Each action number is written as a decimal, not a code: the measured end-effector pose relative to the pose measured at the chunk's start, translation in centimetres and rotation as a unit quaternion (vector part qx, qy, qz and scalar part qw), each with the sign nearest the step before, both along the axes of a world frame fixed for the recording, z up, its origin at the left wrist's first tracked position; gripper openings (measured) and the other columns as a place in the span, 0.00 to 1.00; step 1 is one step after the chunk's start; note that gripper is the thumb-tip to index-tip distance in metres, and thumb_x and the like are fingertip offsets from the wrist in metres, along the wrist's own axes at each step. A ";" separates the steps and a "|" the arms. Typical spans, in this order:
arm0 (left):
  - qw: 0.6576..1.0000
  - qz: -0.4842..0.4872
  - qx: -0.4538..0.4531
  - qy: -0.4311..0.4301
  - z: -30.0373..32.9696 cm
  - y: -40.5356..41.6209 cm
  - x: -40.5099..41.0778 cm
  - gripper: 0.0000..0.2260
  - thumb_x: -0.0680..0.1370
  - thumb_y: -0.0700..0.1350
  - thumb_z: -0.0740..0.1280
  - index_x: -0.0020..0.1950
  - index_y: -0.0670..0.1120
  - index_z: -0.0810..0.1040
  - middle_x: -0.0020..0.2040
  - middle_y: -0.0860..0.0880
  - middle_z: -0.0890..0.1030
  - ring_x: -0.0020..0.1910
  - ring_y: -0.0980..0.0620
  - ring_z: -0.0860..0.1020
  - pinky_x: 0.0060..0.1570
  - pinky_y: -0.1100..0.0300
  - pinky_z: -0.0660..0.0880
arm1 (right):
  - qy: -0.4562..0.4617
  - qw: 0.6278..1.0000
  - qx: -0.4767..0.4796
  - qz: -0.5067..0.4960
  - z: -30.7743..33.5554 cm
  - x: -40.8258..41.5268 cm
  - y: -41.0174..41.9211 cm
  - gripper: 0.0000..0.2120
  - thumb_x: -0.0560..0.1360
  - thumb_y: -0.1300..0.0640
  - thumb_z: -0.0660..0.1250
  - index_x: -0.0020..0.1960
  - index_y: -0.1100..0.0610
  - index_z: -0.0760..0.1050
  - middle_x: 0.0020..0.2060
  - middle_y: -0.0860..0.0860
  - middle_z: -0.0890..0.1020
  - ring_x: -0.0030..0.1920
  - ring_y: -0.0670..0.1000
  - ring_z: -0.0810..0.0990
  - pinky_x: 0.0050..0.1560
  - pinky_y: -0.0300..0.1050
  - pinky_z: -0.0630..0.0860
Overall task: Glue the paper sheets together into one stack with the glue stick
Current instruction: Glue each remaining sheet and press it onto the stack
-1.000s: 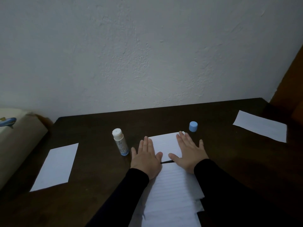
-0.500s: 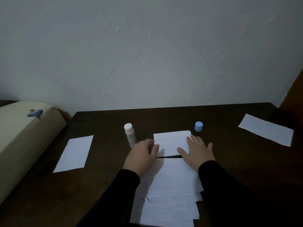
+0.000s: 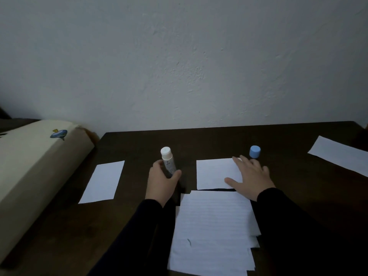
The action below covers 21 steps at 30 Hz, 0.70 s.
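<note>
White and uncapped, the glue stick (image 3: pixel 168 162) stands upright on the dark wooden table (image 3: pixel 278 140) at about eleven o'clock from me, and my left hand (image 3: pixel 161 183) is wrapped around its lower half — thumb on the right side, fingers curled behind the tube. Its blue cap (image 3: pixel 254 151) sits apart at one o'clock, just beyond the fingertips of my right hand (image 3: pixel 252 177).

That right hand lies flat with fingers spread and straight, resting on the right edge of a small white sheet (image 3: pixel 216 173) at twelve o'clock. Nearer to me, at six o'clock, lies the loose pile of lined sheets (image 3: pixel 213 232), their edges fanned unevenly at the right side; a thin strip of table shows between the pile and the small sheet.

Further out, another small sheet (image 3: pixel 103 182) lies at nine o'clock, well apart from the glue stick, and a third sheet (image 3: pixel 340 155) lies at two o'clock near the table's right edge. Both my sleeves (image 3: pixel 294 222) are black.

Off the table at ten o'clock there is a cream-coloured padded surface (image 3: pixel 35 156) with a small blue spinning-top figure (image 3: pixel 59 134) on it — and behind everything a pale, rough-plastered wall (image 3: pixel 179 56).
</note>
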<state>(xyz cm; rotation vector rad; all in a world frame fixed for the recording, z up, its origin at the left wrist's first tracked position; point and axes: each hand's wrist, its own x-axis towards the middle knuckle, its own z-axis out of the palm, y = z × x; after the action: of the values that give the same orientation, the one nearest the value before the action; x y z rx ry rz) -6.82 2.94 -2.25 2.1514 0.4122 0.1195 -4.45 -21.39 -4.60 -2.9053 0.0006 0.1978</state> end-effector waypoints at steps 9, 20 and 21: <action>0.998 -0.010 -0.060 -0.033 -0.4 -0.1 0.5 0.17 0.78 0.48 0.67 0.66 0.51 0.70 0.60 0.53 0.77 0.54 0.57 0.73 0.53 0.60 0.70 | -0.009 1.000 0.023 -0.010 0.4 -0.1 0.2 0.37 0.76 0.37 0.61 0.78 0.47 0.48 0.76 0.47 0.59 0.74 0.53 0.56 0.72 0.58 0.55; 0.995 -0.039 -0.080 -0.043 0.8 -0.8 -0.5 0.13 0.78 0.47 0.67 0.61 0.54 0.70 0.51 0.58 0.74 0.49 0.61 0.73 0.47 0.64 0.70 | -0.014 1.000 0.019 -0.010 1.0 -0.7 0.5 0.36 0.76 0.38 0.62 0.78 0.45 0.49 0.76 0.48 0.57 0.74 0.53 0.55 0.72 0.57 0.56; 0.995 -0.039 -0.076 -0.045 0.8 -0.8 -0.6 0.12 0.78 0.47 0.67 0.61 0.54 0.70 0.50 0.59 0.74 0.47 0.62 0.72 0.46 0.65 0.70 | -0.010 1.000 0.014 -0.012 0.9 -0.6 0.4 0.37 0.76 0.37 0.61 0.78 0.45 0.49 0.78 0.48 0.52 0.76 0.54 0.51 0.72 0.59 0.54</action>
<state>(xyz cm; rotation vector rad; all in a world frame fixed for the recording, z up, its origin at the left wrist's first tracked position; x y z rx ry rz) -7.44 2.14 -1.46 2.0013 0.2752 0.1366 -5.07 -21.02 -3.68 -2.8782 0.0290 0.1628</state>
